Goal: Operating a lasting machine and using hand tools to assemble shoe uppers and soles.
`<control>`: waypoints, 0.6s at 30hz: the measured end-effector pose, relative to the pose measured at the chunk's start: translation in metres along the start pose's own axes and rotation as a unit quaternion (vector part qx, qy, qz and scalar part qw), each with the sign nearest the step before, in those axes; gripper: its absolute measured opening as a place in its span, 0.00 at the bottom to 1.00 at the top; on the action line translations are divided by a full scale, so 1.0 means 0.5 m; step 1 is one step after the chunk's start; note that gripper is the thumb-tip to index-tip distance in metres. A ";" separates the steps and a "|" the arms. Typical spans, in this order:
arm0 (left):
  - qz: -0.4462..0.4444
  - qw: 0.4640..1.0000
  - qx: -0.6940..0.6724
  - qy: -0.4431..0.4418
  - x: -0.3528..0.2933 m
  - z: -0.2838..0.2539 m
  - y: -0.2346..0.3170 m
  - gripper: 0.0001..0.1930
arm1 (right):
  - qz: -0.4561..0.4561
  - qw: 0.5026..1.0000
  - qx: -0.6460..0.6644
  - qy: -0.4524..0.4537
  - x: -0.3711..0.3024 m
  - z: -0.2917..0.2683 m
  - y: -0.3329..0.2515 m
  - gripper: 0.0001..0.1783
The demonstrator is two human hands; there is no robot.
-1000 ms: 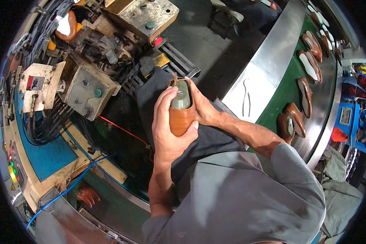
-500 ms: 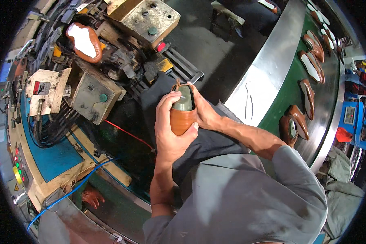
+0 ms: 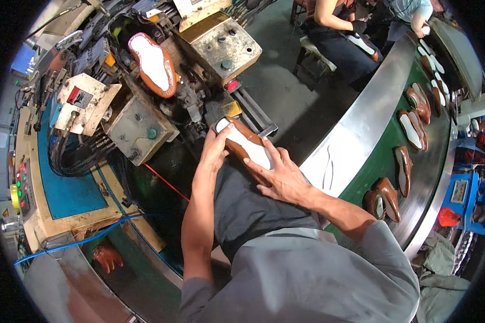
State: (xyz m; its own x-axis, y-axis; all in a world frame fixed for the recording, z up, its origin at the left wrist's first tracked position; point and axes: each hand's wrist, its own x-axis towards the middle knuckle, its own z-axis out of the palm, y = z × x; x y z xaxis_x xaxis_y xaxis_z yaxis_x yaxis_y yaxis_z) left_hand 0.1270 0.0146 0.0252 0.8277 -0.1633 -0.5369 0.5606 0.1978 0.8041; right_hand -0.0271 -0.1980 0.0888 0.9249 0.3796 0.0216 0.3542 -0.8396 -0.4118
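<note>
A brown leather shoe upper with a white insole (image 3: 250,148) lies sole side up between my hands, above my dark-trousered lap. My left hand (image 3: 216,146) grips its far-left end, thumb over the white face. Across its near-right side, my right hand (image 3: 281,173) holds the edge, with thumb on the insole and fingers around the side. The last seen earlier inside it is hidden from this side. Beyond my left hand, another brown shoe upper (image 3: 170,81) with a white sole face sits in the machine.
Metal control boxes (image 3: 140,129) and a machine stand at the left. On the right, a green conveyor (image 3: 355,185) with a steel border carries several brown shoes (image 3: 403,169). Two people work at the far end, one in a black glove (image 3: 359,26). A blue hose (image 3: 86,239) crosses lower left.
The held shoe upper has been turned over, so its white sole face shows instead of the green last. My right hand has shifted onto its side. The view has moved, revealing people at the back.
</note>
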 end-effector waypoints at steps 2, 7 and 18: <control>0.040 0.997 0.069 0.016 0.031 -0.021 -0.034 0.21 | -0.020 1.000 0.003 0.023 -0.005 0.031 0.014 0.55; 0.311 0.873 0.344 0.153 0.069 -0.055 -0.034 0.17 | -0.042 0.999 0.008 0.014 0.016 0.039 0.034 0.49; 0.223 0.906 0.336 0.132 0.124 -0.108 -0.041 0.16 | -0.045 0.999 0.014 -0.014 0.071 0.019 0.031 0.39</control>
State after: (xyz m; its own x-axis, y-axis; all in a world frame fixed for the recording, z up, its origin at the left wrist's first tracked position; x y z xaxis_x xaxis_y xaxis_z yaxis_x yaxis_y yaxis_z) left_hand 0.1681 0.0528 -0.0383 0.9948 0.0428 -0.0919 0.1013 -0.4594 0.8824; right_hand 0.0099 -0.1941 0.0747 0.8853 0.4638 0.0344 0.4312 -0.7907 -0.4346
